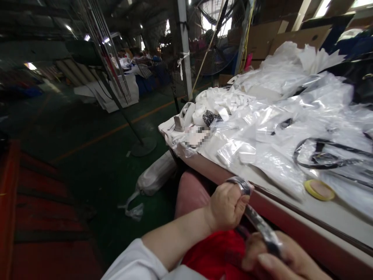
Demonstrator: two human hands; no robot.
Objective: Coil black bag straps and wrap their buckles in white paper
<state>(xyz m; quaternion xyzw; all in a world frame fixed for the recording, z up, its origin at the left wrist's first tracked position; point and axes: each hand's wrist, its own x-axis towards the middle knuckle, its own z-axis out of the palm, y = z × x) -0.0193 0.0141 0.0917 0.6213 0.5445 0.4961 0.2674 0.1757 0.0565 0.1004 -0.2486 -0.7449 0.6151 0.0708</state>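
Observation:
A narrow, shiny black strap (261, 224), like a belt with clear plastic around it, stretches between my two hands over my lap, just off the table's front edge. My left hand (225, 206) is closed in a fist around its upper part, and a loop of the strap shows above the fingers. Lower down, at the bottom of the view, my right hand (281, 254) grips the other part with the thumb on top. Motion blurs the right fingers. On the table, clear plastic bags (268, 124) lie in a heap, with a black looped strap (300, 153) among them.
The table (279, 186) runs along my right side. A yellow roll of tape (319, 189) lies near its edge. Left of it are a white wrapped bundle (155, 173) on the floor, a round stand base (142, 147) and a red slatted structure (46, 206).

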